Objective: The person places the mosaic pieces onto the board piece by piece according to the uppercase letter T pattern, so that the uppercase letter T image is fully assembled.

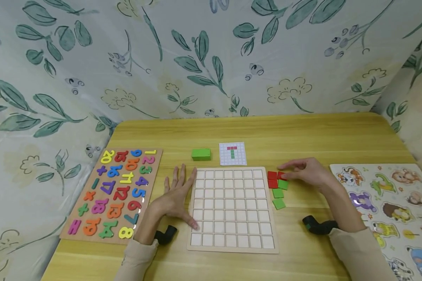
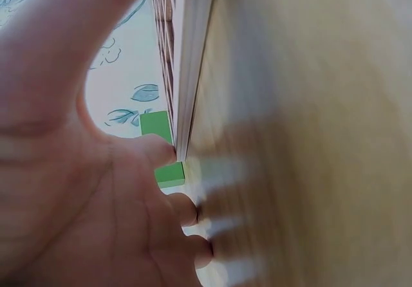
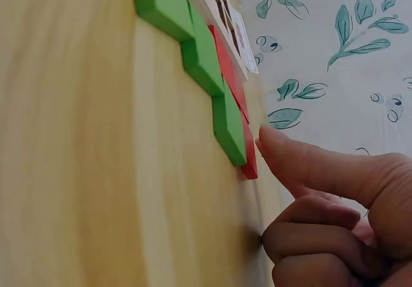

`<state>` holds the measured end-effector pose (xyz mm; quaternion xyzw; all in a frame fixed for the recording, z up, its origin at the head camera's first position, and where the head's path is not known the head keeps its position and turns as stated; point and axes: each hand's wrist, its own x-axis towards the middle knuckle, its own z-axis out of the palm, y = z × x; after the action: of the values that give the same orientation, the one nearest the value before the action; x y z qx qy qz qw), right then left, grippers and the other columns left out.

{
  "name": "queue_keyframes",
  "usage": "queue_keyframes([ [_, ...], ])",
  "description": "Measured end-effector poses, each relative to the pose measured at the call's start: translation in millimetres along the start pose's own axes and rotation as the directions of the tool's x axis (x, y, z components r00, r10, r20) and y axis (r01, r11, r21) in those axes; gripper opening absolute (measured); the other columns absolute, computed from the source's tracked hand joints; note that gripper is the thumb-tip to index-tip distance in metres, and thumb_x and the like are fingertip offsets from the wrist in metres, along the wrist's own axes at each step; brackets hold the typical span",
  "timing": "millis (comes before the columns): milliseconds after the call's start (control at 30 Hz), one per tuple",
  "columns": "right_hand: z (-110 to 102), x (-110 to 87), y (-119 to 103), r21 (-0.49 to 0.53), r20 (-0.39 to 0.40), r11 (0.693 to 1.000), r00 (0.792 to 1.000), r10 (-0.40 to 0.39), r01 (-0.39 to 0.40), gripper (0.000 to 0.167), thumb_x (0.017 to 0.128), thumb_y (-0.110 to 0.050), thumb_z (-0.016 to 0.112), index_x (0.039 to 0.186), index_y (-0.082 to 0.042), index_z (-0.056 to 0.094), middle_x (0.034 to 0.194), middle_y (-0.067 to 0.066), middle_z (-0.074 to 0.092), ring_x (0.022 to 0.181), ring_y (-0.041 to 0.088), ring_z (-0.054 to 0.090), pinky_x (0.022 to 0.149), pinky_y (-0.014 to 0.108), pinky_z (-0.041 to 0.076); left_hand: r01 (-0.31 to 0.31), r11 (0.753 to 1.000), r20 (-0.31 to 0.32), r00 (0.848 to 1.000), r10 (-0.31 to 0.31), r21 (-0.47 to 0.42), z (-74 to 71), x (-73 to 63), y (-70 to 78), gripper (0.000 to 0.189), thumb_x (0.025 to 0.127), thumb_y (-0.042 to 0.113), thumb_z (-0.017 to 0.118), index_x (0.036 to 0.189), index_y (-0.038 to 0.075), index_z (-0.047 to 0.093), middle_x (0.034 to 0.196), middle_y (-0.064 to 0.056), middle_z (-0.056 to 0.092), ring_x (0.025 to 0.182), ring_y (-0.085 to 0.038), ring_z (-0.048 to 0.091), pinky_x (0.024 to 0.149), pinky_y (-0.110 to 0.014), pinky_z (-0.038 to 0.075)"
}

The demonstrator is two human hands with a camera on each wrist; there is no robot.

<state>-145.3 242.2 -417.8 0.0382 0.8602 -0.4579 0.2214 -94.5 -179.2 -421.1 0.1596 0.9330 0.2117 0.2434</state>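
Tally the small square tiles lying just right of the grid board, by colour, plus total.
Red square tiles: 3 (one partly covered by the right hand)
Green square tiles: 3
Total: 6 visible

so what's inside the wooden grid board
Inside the wooden grid board, every visible square is bare. The left hand covers part of the board's left edge; what lies beneath cannot be seen.
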Motion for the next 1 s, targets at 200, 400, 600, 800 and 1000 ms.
queue_keyframes([
  [200, -2.6, 2.3, 5.2, -0.011, -0.019, 0.999, 0.999, 0.039, -0.039, 0.050, 0.088, -0.035, 0.083, 0.127, -0.005, 0.074, 0.092, 0.006, 0.052, 0.094, 0.024, 0.038, 0.076, 0.037, 0.026, -0.002, 1.000, -0.001, 1.000, 0.002, 0.000, 0.0, 0.0, 0.6, 0.160, 0.055, 0.046, 0.102, 0.167, 0.016, -0.008, 0.167, -0.023, -0.031, 0.154, -0.046, -0.031, 0.119, -0.074, -0.017],
  [400, 2.0, 5.3, 5.7, -0.037, -0.085, 0.997, 0.994, 0.065, -0.068, 0.051, 0.089, -0.045, 0.081, 0.126, -0.010, 0.075, 0.128, 0.020, 0.059, 0.105, 0.029, 0.042, 0.079, 0.037, 0.028, 0.001, 1.000, -0.001, 1.000, -0.001, -0.002, 0.5, 0.4, 0.2, 0.160, 0.055, 0.046, 0.102, 0.167, 0.016, -0.007, 0.167, -0.022, -0.031, 0.154, -0.045, -0.031, 0.120, -0.074, -0.018],
  [600, 0.6, 7.2, 5.6, -0.011, -0.062, 0.998, 0.996, 0.066, -0.066, 0.058, 0.086, -0.043, 0.084, 0.131, -0.008, 0.071, 0.090, 0.003, 0.059, 0.082, 0.018, 0.044, 0.069, 0.032, 0.031, -0.010, 1.000, -0.006, 1.000, 0.010, -0.010, 1.1, 0.0, -1.2, 0.159, 0.055, 0.046, 0.102, 0.167, 0.016, -0.007, 0.167, -0.022, -0.031, 0.153, -0.046, -0.032, 0.119, -0.074, -0.018],
  [800, -2.9, 6.8, 6.4, 0.004, -0.019, 0.998, 0.998, 0.055, -0.055, 0.061, 0.084, -0.033, 0.087, 0.134, -0.004, 0.068, 0.063, -0.008, 0.038, 0.062, 0.013, 0.036, 0.064, 0.032, 0.028, -0.008, 1.000, -0.008, 1.000, 0.008, -0.011, 1.0, -0.2, -2.0, 0.160, 0.054, 0.046, 0.102, 0.167, 0.017, -0.007, 0.167, -0.022, -0.031, 0.153, -0.045, -0.032, 0.119, -0.073, -0.019],
  [1000, -2.5, 7.6, 6.8, -0.024, -0.038, 0.999, 0.998, 0.048, -0.049, 0.059, 0.088, -0.034, 0.083, 0.136, -0.006, 0.066, 0.062, -0.008, 0.038, 0.060, 0.013, 0.035, 0.062, 0.032, 0.028, -0.015, 1.000, -0.011, 1.000, 0.015, -0.013, 1.5, -0.3, -2.6, 0.160, 0.054, 0.046, 0.102, 0.167, 0.016, -0.007, 0.167, -0.022, -0.030, 0.153, -0.046, -0.032, 0.119, -0.074, -0.019],
])
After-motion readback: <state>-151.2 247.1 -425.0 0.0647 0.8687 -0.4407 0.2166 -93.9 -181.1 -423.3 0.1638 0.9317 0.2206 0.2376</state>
